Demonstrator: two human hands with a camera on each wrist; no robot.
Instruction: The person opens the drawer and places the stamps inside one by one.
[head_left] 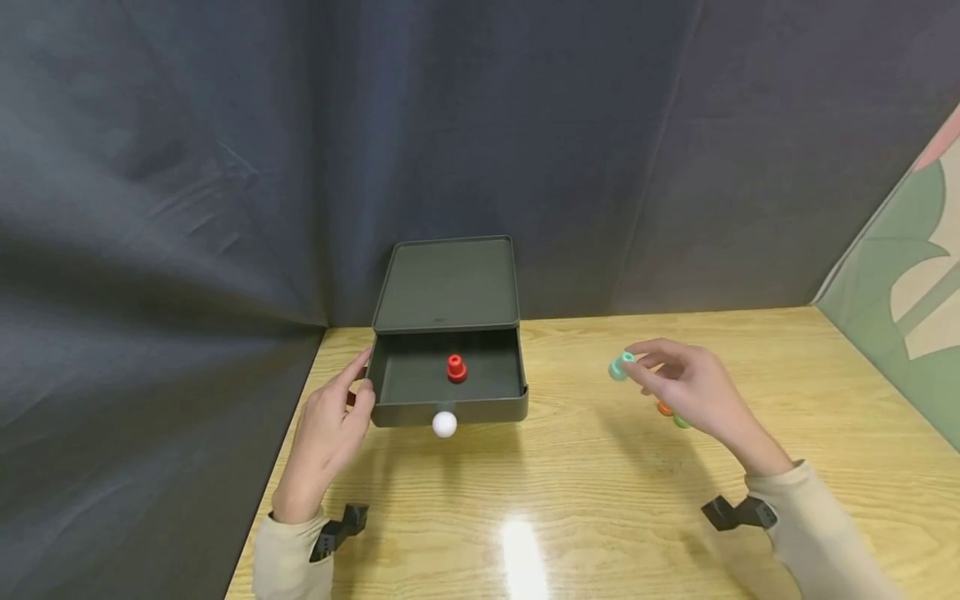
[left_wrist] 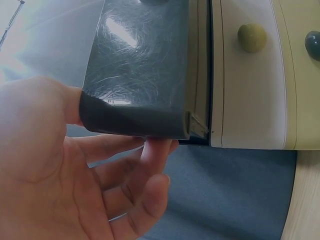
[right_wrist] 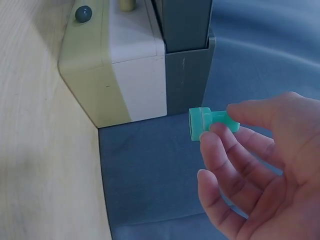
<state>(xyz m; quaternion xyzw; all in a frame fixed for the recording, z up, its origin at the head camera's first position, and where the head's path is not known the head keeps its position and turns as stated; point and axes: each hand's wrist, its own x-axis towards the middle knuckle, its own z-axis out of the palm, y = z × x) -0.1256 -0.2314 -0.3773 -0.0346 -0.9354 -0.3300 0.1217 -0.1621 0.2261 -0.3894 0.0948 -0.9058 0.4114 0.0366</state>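
My right hand [head_left: 693,383] is raised over the table's right half. Its thumb and fingers pinch the narrow end of a teal stepped peg [right_wrist: 201,123], whose wider end faces away from the palm. At the cabinet, my left hand [head_left: 330,421] grips the left side of the pulled-out dark grey drawer [head_left: 450,412]; in the left wrist view the thumb lies at its upper edge and a fingertip touches its side. A red stepped peg [head_left: 457,369] stands inside that drawer. A white round knob [head_left: 445,424] is on its front.
The cabinet's dark top [head_left: 453,283] stands before a dark curtain [head_left: 480,150]. Below the grey drawer are a white drawer [right_wrist: 137,75] and a yellow drawer [right_wrist: 95,85]. Partly behind my right hand, an orange piece [head_left: 664,408] and a green piece [head_left: 681,422] lie on the table [head_left: 600,500].
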